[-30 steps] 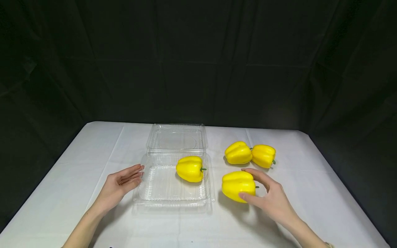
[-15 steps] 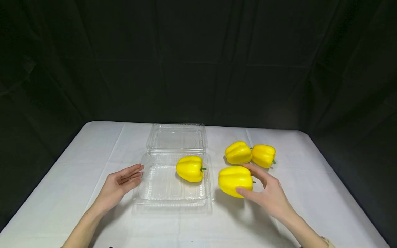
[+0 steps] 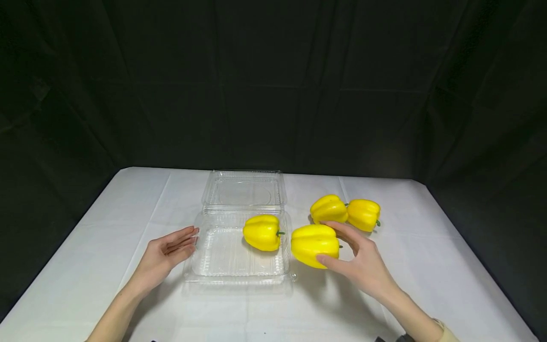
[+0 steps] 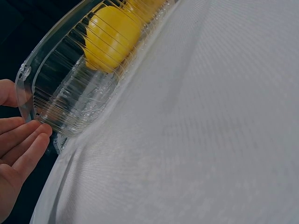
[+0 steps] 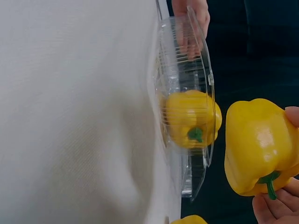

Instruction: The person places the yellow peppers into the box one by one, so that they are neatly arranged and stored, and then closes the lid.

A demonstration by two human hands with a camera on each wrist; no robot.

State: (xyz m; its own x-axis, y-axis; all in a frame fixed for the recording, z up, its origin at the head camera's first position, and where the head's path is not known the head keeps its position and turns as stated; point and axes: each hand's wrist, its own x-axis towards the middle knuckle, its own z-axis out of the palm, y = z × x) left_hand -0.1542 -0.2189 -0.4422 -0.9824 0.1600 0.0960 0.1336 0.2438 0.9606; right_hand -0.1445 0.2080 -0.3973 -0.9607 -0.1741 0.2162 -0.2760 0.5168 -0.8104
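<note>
My right hand (image 3: 361, 261) grips a yellow bell pepper (image 3: 314, 246) between thumb and fingers, just off the right side of a clear plastic clamshell container (image 3: 239, 279). In the right wrist view this bell pepper (image 5: 261, 144) is held above the tablecloth, its green stem showing. Another yellow bell pepper (image 3: 261, 232) lies inside the container's base, toward the right. My left hand (image 3: 160, 256) is at the container's left side. Its fairly straight fingers (image 4: 28, 151) touch the outer wall in the left wrist view.
The container's lid (image 3: 243, 188) lies folded back, away from me. Two more yellow bell peppers, one on the left (image 3: 328, 209) and one on the right (image 3: 363, 214), lie close together at the back right on the white tablecloth (image 3: 436, 280). Dark curtains (image 3: 273, 95) surround the table.
My right hand has carried its bell pepper leftward and slightly away from me, closer to the container. My left hand and the other peppers have stayed in place.
</note>
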